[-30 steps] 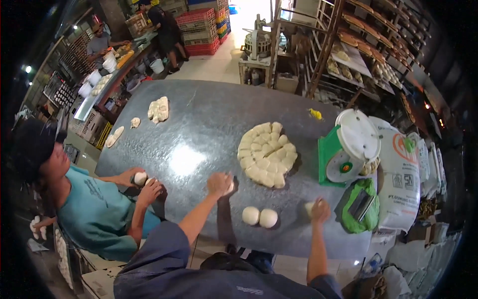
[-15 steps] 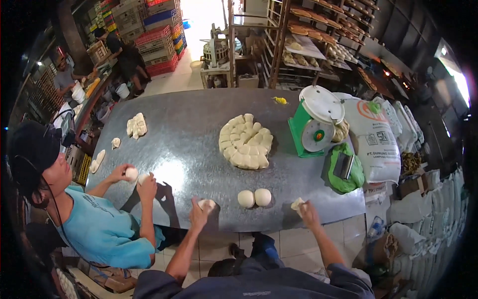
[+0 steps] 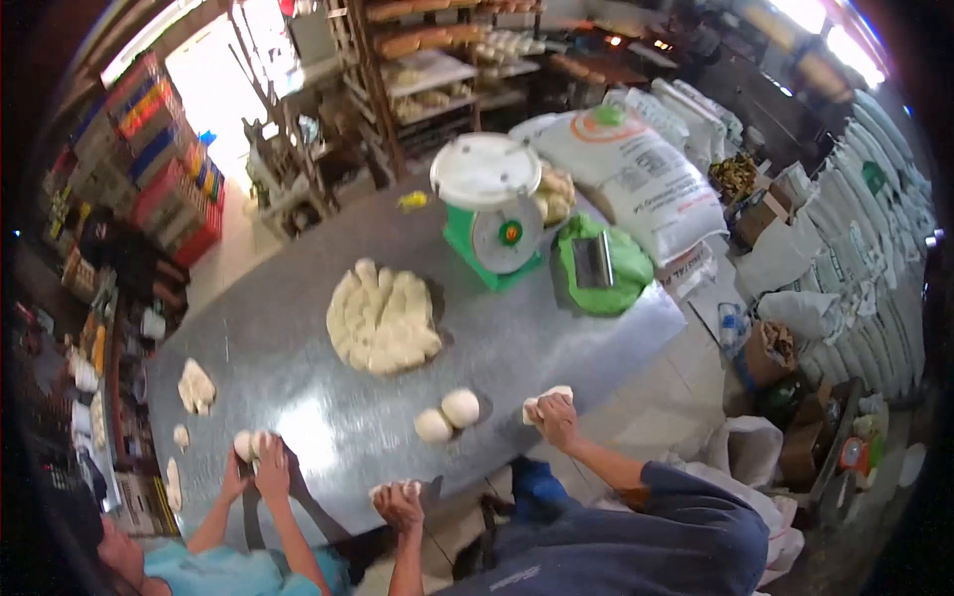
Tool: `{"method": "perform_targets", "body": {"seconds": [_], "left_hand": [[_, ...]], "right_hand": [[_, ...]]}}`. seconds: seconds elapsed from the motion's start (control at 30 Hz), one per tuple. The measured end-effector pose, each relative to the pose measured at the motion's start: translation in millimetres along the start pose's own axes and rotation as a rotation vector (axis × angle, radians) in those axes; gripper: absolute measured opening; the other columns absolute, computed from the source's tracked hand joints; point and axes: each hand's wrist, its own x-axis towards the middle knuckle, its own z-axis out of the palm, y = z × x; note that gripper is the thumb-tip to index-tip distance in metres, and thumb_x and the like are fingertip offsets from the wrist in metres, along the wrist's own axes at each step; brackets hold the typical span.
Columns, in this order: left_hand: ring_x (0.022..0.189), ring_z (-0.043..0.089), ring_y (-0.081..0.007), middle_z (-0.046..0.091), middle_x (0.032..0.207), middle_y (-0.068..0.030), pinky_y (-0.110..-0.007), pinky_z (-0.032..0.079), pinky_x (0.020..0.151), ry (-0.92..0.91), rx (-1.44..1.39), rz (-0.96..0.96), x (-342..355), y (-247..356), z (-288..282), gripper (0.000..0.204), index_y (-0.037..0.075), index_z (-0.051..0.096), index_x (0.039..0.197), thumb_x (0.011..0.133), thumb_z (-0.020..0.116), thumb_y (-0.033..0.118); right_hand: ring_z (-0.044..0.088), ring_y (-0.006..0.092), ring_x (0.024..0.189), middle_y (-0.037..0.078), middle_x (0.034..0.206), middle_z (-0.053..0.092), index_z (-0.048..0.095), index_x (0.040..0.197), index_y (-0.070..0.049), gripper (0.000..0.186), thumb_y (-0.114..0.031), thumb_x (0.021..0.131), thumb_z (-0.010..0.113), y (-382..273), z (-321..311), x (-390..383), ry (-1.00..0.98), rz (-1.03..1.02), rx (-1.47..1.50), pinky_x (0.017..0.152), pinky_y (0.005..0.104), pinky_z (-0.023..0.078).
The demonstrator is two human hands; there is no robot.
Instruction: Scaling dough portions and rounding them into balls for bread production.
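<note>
Near the metal table's front edge, my left hand point(image 3: 399, 502) is closed over a dough piece point(image 3: 383, 491). Farther right, my right hand point(image 3: 556, 422) grips another pale, flattened dough piece point(image 3: 532, 407). Two smooth dough balls point(image 3: 460, 407) sit between my hands. Behind them lies a large round mass of divided dough point(image 3: 383, 318). A co-worker's hands point(image 3: 270, 462) are on two dough balls point(image 3: 244, 445) to my left. Smaller dough scraps point(image 3: 197, 387) lie at the table's left side.
The table point(image 3: 298, 268) holds a green scale point(image 3: 487, 238), a green bag with a metal scraper point(image 3: 593, 258) and a yellow scrap point(image 3: 412, 201). Large sacks point(image 3: 646, 189), racks of bread trays point(image 3: 422, 40) and stacked crates point(image 3: 194, 199) surround it. Others work at a left counter.
The view has swung right. Both my hands have shifted on their dough pieces, the right fingers now wrapped over its piece. The co-worker's two dough balls are now side by side.
</note>
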Motion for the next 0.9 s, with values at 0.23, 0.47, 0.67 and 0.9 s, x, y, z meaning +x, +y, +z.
{"method": "perform_targets", "body": {"seconds": [0.23,0.47,0.67,0.9], "left_hand": [[0.093,0.050,-0.0388,0.053,0.100,-0.0218,-0.045,0.039,0.085,-0.192,-0.342,-0.167,31,-16,-52,0.044,0.000,0.048,0.113,0.096,0.042,0.040],[0.102,0.044,-0.0345,0.049,0.107,-0.0212,-0.042,0.039,0.088,-0.098,-0.112,-0.066,23,-66,-42,0.033,0.004,0.056,0.106,0.090,0.056,0.033],[0.085,0.057,-0.0340,0.060,0.087,-0.0136,-0.040,0.044,0.075,0.118,-0.207,-0.037,31,8,-28,0.022,0.005,0.062,0.088,0.079,0.064,0.024],[0.103,0.046,-0.0334,0.053,0.103,-0.0160,-0.041,0.037,0.089,0.199,-0.242,-0.293,37,3,-15,0.034,0.005,0.060,0.095,0.069,0.071,0.024]], "right_hand": [[0.050,0.0342,0.085,0.018,0.089,0.054,0.050,0.096,-0.005,0.027,-0.030,0.088,0.056,42,-59,48,-0.305,-0.204,0.212,0.075,0.0422,0.040],[0.056,0.0330,0.079,0.014,0.084,0.060,0.059,0.089,-0.003,0.029,-0.032,0.091,0.054,116,-23,104,-0.117,0.168,0.179,0.072,0.0412,0.044],[0.056,0.0316,0.082,0.014,0.085,0.060,0.061,0.090,-0.004,0.035,-0.037,0.082,0.066,18,-25,77,-0.101,0.292,0.185,0.074,0.0402,0.044],[0.054,0.0291,0.092,0.012,0.092,0.059,0.060,0.094,-0.002,0.046,-0.038,0.072,0.076,51,15,81,0.102,0.442,-0.033,0.078,0.0387,0.044]]}}
